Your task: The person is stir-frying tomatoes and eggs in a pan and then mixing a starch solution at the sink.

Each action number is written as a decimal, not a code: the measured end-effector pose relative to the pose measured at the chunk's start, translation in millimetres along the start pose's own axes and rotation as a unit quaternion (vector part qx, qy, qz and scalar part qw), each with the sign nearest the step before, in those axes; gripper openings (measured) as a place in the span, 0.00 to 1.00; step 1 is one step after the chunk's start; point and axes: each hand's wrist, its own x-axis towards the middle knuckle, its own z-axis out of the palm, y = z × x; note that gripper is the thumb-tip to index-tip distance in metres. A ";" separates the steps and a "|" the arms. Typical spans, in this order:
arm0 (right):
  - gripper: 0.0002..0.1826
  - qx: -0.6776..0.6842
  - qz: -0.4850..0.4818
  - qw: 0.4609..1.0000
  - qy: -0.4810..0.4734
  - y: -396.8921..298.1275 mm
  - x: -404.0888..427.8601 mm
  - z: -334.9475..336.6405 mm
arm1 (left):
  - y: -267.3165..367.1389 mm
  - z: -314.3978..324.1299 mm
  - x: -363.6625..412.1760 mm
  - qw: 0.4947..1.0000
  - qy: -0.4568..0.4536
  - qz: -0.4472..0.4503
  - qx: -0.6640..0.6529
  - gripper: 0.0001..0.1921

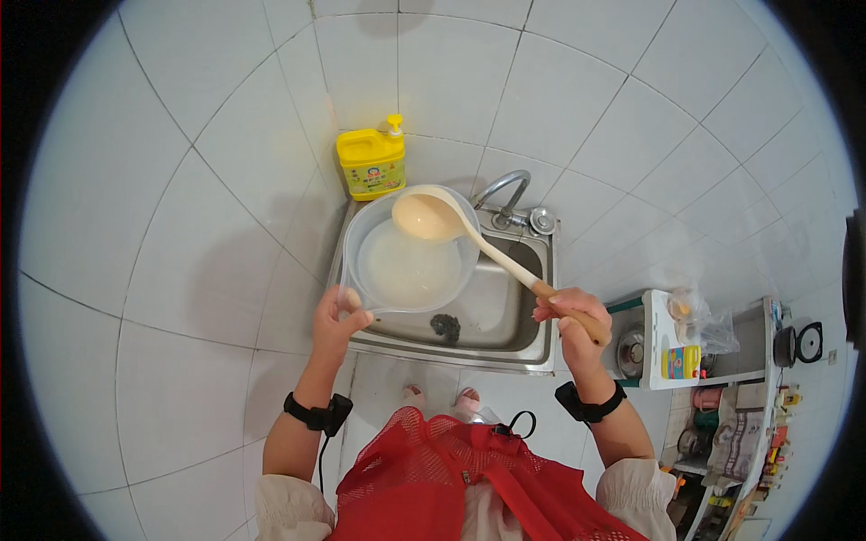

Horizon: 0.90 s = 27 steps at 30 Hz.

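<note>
My left hand (342,314) grips the near-left rim of a translucent plastic basin (352,237), which is held over the left part of a stainless steel sink (500,291). Cloudy whitish liquid (413,270) covers the basin's bottom. In my right hand (578,321) is the wooden handle end of a large cream-coloured ladle (500,255). Its bowl lies above the far side of the basin, rounded side showing; whether it touches the basin I cannot tell. A dark scouring pad (445,328) rests on the sink floor, near the front.
A chrome faucet (511,186) rises behind the sink, with a metal sink strainer (542,220) beside it. At the back left corner stands a yellow detergent jug (372,166) with a pump. To the right, a white shelf rack (656,338) holds a yellow bottle (681,363) and plastic bags (717,331).
</note>
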 end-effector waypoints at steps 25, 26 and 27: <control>0.09 -0.002 0.210 0.977 -0.028 29.9 -11.2 -5.2 | -20.3 -7.2 1.9 0.998 -0.012 -0.030 0.058 0.11; 0.09 0.044 0.233 0.971 -0.012 32.2 -11.3 -8.0 | -22.6 -6.8 2.7 0.997 -0.011 -0.032 0.062 0.12; 0.09 0.044 0.234 0.971 -0.011 32.2 -12.0 -7.7 | -26.2 -7.1 3.6 0.997 -0.012 -0.034 0.062 0.12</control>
